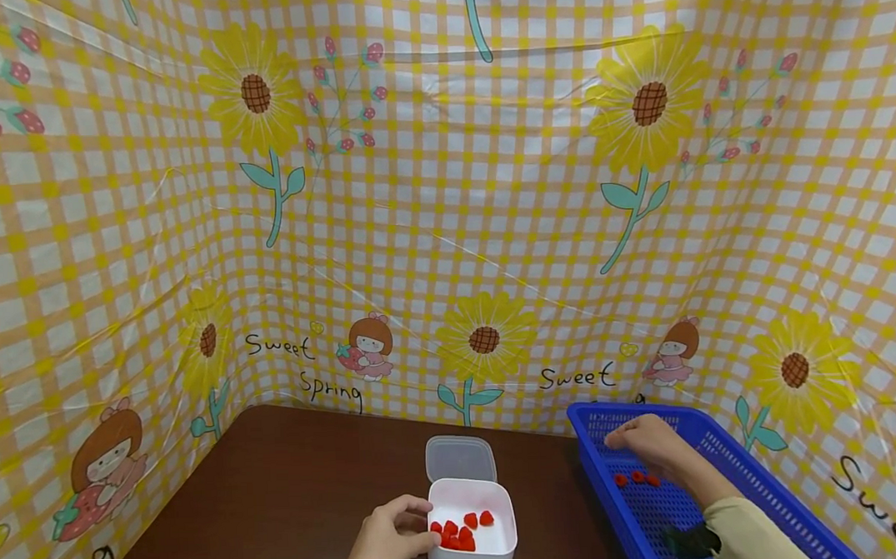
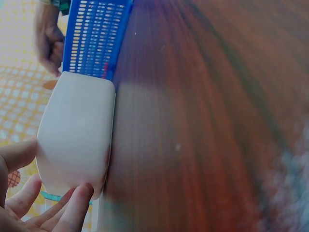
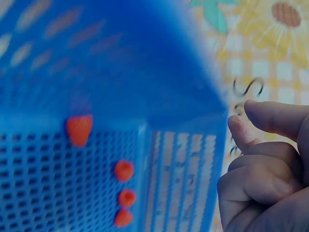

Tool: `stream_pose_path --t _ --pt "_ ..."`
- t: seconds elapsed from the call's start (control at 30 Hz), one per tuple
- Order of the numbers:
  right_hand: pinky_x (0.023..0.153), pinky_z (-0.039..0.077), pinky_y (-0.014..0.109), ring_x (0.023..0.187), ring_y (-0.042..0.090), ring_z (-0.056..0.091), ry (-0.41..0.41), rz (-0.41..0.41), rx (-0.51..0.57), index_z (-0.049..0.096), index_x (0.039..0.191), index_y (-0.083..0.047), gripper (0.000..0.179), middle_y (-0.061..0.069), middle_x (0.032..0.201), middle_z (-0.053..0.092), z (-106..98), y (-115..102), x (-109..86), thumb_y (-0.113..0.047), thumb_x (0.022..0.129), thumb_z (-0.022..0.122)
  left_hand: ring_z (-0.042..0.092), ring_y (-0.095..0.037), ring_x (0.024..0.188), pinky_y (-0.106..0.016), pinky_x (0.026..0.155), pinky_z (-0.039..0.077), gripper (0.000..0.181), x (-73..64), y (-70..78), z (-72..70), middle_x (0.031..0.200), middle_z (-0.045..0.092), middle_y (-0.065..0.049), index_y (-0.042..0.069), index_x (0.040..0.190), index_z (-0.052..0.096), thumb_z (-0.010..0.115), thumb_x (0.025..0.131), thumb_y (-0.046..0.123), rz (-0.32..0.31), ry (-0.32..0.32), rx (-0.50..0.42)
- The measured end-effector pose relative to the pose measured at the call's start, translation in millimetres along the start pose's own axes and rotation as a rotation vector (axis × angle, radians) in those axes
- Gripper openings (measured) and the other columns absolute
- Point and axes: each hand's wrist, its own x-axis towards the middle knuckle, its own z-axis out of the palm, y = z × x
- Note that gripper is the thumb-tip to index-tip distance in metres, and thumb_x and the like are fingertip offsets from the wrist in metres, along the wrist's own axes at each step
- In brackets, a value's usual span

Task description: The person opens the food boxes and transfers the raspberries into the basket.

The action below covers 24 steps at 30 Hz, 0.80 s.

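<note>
A white plastic box (image 1: 504,527) stands on the table with several red raspberries (image 1: 466,539) inside. My left hand (image 1: 384,542) holds it at its left side, thumb and fingers spread against the wall and rim. Over the blue basket (image 1: 615,501) at the right hovers my right hand (image 1: 654,447). In the right wrist view its thumb and forefinger stand apart with nothing between them, the other fingers loosely bent. Raspberries (image 3: 124,170) lie on the basket floor in a short row, and another raspberry (image 3: 79,129) shows beside them.
Right behind the box lies a translucent lid (image 1: 460,458). Something dark green (image 1: 690,541) sits in the near part of the basket, partly behind the right sleeve. A checked cloth with sunflowers (image 1: 479,228) hangs around the back and sides of the brown table (image 1: 291,478).
</note>
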Motion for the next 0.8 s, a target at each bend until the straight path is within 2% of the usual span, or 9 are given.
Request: stream_pose_path --t 0.03,0.1,0.17,0.2,0.37,0.57,0.8 --pt "0.042 0.032 0.023 0.039 0.003 0.027 -0.012 0.002 0.009 0.072 0.11 0.009 0.031 -0.012 0.05 0.035 1.8 -3.5 0.6 -0.016 0.093 0.066 0.067 -0.021 0.081 -0.039 0.068 0.058 0.034 -0.1 0.3 0.2 0.098 0.072 -0.006 0.012 0.113 0.07 0.083 0.082 0.019 -0.002 0.0 0.0" --pt "0.041 0.031 0.023 0.038 0.003 0.027 -0.022 -0.021 0.019 0.071 0.113 0.01 0.034 -0.012 0.053 0.041 6.7 -11.6 -0.5 -0.018 0.094 0.066 0.067 -0.021 0.08 -0.039 0.067 0.058 0.034 -0.5 0.8 0.5 0.097 0.072 -0.006 0.011 0.113 0.07 0.082 0.083 0.018 -0.002 0.002 0.002" --pt "0.04 0.03 0.023 0.039 0.003 0.025 -0.031 -0.023 0.037 0.07 0.115 0.01 0.035 -0.012 0.054 0.041 12.9 -20.5 -2.1 -0.019 0.095 0.065 0.066 -0.021 0.08 -0.038 0.067 0.057 0.034 -0.7 1.4 0.8 0.097 0.072 -0.006 0.011 0.113 0.07 0.082 0.083 0.017 -0.003 0.003 0.002" --pt "0.041 0.029 0.023 0.04 0.003 0.024 -0.027 -0.015 0.045 0.07 0.115 0.009 0.035 -0.011 0.052 0.035 16.7 -25.0 -2.6 -0.019 0.095 0.066 0.066 -0.021 0.08 -0.038 0.067 0.057 0.033 -0.9 1.5 0.8 0.097 0.072 -0.006 0.011 0.113 0.07 0.082 0.083 0.017 -0.004 0.003 0.004" --pt "0.042 0.022 0.023 0.044 0.005 0.015 -0.031 0.007 0.105 0.07 0.116 0.008 0.032 -0.01 0.05 0.025 38.5 -45.0 -5.5 -0.016 0.095 0.067 0.065 -0.021 0.08 -0.038 0.067 0.057 0.033 -1.5 1.3 0.7 0.096 0.072 -0.005 0.012 0.113 0.07 0.082 0.083 0.017 -0.003 0.003 0.009" --pt "0.043 0.019 0.021 0.045 0.004 0.013 -0.11 -0.029 0.155 0.07 0.112 0.008 0.027 -0.011 0.05 0.024 62.3 -61.9 -6.9 -0.012 0.094 0.066 0.065 -0.021 0.08 -0.037 0.067 0.056 0.033 -3.6 1.0 0.7 0.095 0.072 -0.005 0.012 0.112 0.07 0.083 0.082 0.018 0.01 0.001 0.009" --pt "0.043 0.018 0.021 0.047 0.005 0.014 -0.178 -0.047 0.109 0.073 0.107 0.007 0.025 -0.01 0.05 0.025 89.0 -79.4 -8.1 -0.011 0.089 0.07 0.066 -0.021 0.078 -0.037 0.065 0.056 0.034 -7.7 2.7 1.3 0.095 0.072 -0.006 0.011 0.112 0.07 0.083 0.081 0.018 0.025 0.001 0.007"
